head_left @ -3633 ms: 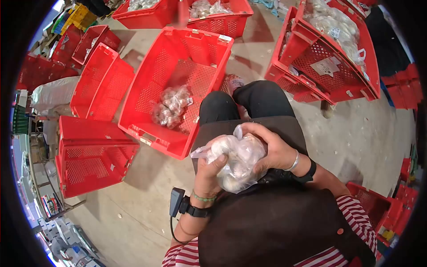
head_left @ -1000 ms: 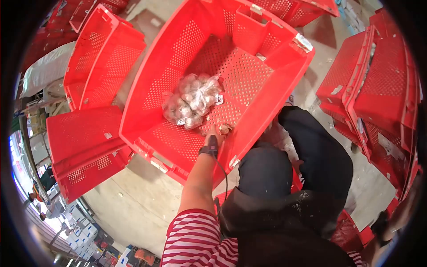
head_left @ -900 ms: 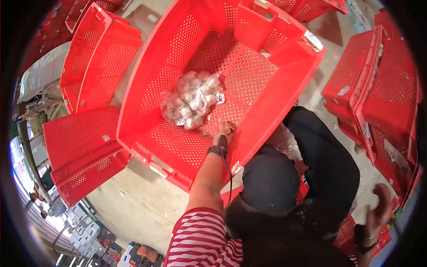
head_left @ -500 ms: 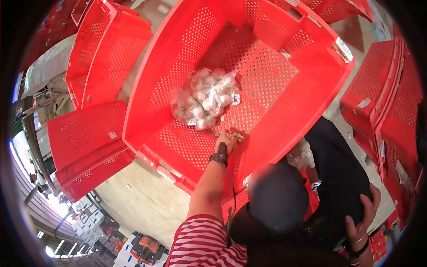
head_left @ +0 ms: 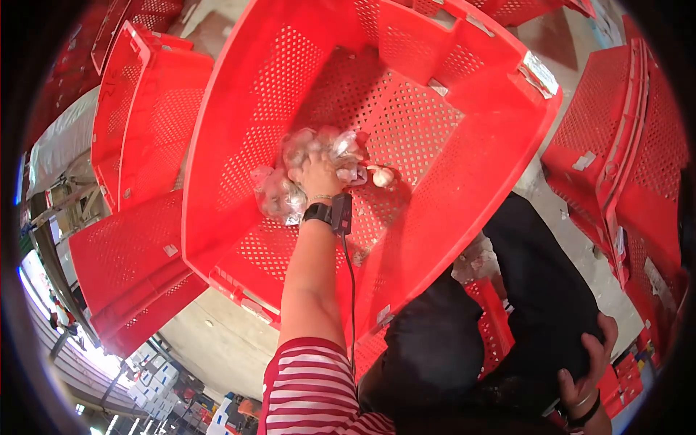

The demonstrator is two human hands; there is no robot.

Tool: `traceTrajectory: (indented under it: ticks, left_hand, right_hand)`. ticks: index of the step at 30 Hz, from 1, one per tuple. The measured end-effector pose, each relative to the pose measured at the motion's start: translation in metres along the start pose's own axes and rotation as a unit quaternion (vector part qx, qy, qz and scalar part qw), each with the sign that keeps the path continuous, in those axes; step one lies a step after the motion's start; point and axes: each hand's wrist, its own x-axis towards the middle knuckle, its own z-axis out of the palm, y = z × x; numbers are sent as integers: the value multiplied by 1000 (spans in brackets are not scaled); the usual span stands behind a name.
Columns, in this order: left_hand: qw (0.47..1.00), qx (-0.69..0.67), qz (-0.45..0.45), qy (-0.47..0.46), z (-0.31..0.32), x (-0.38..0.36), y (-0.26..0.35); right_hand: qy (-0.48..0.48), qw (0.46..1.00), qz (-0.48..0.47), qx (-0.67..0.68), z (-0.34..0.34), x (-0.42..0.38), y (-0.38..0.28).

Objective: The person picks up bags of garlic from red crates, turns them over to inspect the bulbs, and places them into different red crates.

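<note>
My left hand (head_left: 317,176) reaches down into a large red perforated crate (head_left: 464,174) and closes over the top of the clear bags of garlic bulbs (head_left: 278,197) lying on its floor. A loose garlic bulb (head_left: 382,175) lies just right of the hand on the crate floor. A small black scanner (head_left: 341,212) is strapped to that wrist, with a cable running down my arm. My right hand (head_left: 586,362) rests on my dark-trousered knee at the lower right, fingers spread, holding nothing.
More red crates (head_left: 145,116) stand nested to the left, with another (head_left: 123,268) tipped on its side below them. Stacked red crates (head_left: 623,145) line the right. A white sack (head_left: 61,141) lies at far left. Concrete floor (head_left: 225,341) shows below the crate.
My left hand moved from the crate floor near its front wall up onto the garlic bags. A loose bulb now lies beside them. My right hand settled on my knee.
</note>
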Motion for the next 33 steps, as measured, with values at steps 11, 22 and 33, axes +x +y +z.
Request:
traceTrajectory:
  ticks: [11, 22, 33]
  left_hand:
    - [994, -76, 71, 43, -73, -34, -24]
    - [838, -513, 69, 171, -236, -235, -52]
    - [749, -606, 178, 201, -294, -327, -20]
  right_hand:
    - [91, 989, -93, 68, 7, 15, -10]
    - [203, 971, -125, 35, 26, -16, -14]
    - [224, 969, -103, 28, 37, -35, -4]
